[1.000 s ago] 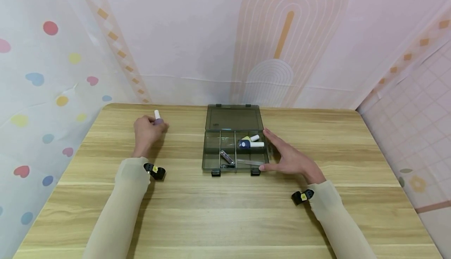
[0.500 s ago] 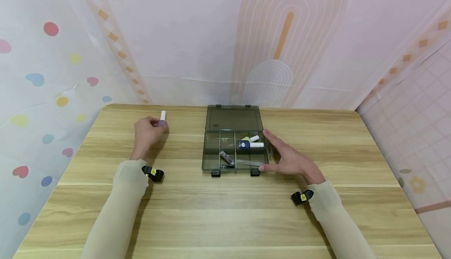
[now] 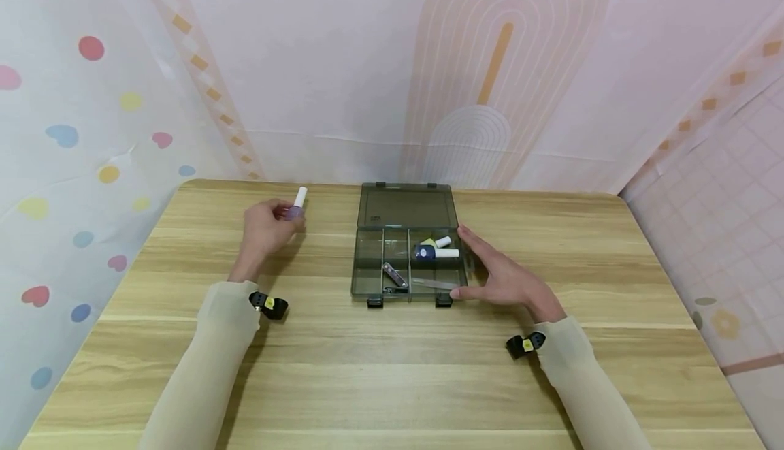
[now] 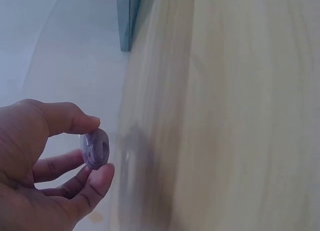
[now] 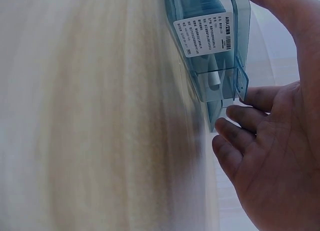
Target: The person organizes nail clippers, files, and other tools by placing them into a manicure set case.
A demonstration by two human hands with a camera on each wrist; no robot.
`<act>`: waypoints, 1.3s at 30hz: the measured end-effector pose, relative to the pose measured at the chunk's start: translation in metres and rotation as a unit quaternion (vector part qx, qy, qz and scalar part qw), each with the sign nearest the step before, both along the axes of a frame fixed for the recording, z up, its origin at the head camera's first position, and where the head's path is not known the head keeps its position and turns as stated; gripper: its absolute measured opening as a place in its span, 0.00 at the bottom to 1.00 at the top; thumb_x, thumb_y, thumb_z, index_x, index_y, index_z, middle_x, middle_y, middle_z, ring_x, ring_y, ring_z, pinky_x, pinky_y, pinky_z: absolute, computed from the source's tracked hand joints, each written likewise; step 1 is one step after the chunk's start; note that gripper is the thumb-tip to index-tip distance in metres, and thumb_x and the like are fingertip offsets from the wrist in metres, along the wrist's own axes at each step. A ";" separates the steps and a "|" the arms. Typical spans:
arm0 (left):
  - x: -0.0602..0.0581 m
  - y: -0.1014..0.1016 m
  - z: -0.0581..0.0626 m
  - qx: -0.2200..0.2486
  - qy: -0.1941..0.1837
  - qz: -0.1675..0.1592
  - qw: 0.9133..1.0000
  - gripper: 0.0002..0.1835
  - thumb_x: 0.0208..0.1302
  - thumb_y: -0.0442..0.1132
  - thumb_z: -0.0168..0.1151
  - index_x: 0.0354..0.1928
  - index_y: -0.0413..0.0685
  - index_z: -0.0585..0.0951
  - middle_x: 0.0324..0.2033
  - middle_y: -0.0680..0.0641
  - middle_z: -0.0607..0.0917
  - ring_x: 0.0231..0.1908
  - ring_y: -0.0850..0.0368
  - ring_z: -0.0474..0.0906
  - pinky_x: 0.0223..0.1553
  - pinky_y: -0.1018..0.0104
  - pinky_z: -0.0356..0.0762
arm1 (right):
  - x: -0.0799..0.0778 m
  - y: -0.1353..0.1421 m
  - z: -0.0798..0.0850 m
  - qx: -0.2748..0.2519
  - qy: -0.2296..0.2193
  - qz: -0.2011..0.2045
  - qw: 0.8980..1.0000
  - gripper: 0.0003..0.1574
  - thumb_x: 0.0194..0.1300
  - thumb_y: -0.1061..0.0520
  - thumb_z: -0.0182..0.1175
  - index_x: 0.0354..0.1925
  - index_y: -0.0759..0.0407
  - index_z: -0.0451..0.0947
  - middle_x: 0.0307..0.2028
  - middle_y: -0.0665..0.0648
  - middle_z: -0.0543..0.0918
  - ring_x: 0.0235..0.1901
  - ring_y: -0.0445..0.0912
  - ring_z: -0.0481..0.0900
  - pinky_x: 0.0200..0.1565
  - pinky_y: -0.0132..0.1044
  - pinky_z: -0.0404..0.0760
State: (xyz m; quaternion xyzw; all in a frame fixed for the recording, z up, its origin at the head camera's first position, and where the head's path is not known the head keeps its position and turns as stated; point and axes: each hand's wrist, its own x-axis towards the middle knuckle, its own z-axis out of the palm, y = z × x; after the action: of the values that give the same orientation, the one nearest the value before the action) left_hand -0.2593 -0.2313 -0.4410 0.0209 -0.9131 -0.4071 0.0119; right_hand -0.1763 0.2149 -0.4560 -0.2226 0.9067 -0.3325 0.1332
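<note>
My left hand [image 3: 266,229] pinches a nail polish bottle [image 3: 295,212] between thumb and fingers. The polish is purple, the cap white and tilted up to the right. From the left wrist view, the rounded base of the bottle [image 4: 96,148] faces the camera, with a shadow on the table beside it. A see-through grey divided box [image 3: 368,281] lies with its lid [image 3: 407,205] folded back. My right hand [image 3: 511,280] spreads along the box's right side, forefinger at the back corner, thumb at the front corner. In the right wrist view, the other fingers [image 5: 240,136] stay loosely bent beside it.
Inside the box, a dark blue polish bottle [image 3: 425,252] lies by a yellow one [image 3: 427,240]. A nail clipper [image 3: 395,275], a small dark tool [image 3: 395,290] and a clear strip [image 3: 433,282] lie nearer the front. A patterned backdrop [image 3: 318,62] borders the wooden table [image 3: 392,382].
The left hand has shifted slightly right, bringing the purple bottle toward the box; its cap now leans right instead of left. The right hand and the box have stayed put.
</note>
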 end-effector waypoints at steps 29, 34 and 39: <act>0.016 0.074 0.027 0.001 0.090 -0.148 0.985 0.23 0.58 0.30 0.70 0.57 0.34 0.83 0.45 0.35 0.85 0.40 0.43 0.82 0.42 0.57 0.83 | 0.002 0.000 0.000 -0.001 0.001 0.003 1.000 0.74 0.59 0.32 0.72 0.84 0.48 0.36 0.84 0.48 0.37 0.83 0.53 0.40 0.80 0.58 0.50; 0.021 0.088 0.032 -0.003 0.089 -0.172 0.981 0.22 0.59 0.30 0.70 0.57 0.35 0.83 0.47 0.36 0.84 0.42 0.43 0.82 0.44 0.53 0.86 | 0.003 0.000 0.000 -0.002 -0.001 0.004 1.000 0.75 0.59 0.32 0.72 0.84 0.48 0.35 0.84 0.48 0.37 0.83 0.54 0.40 0.80 0.59 0.51; 0.025 0.102 0.037 -0.003 0.082 -0.193 0.978 0.21 0.59 0.30 0.71 0.56 0.36 0.83 0.46 0.37 0.83 0.41 0.44 0.83 0.42 0.55 0.87 | 0.003 0.001 0.000 -0.007 -0.002 0.005 1.000 0.74 0.59 0.33 0.73 0.84 0.49 0.36 0.84 0.49 0.37 0.83 0.54 0.40 0.80 0.59 0.51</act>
State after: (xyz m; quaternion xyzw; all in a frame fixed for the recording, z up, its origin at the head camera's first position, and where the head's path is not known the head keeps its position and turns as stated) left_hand -0.2345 -0.1293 -0.4042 -0.1891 -0.8969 -0.3997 0.0077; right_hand -0.1737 0.2156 -0.4556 -0.2276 0.9030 -0.3386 0.1349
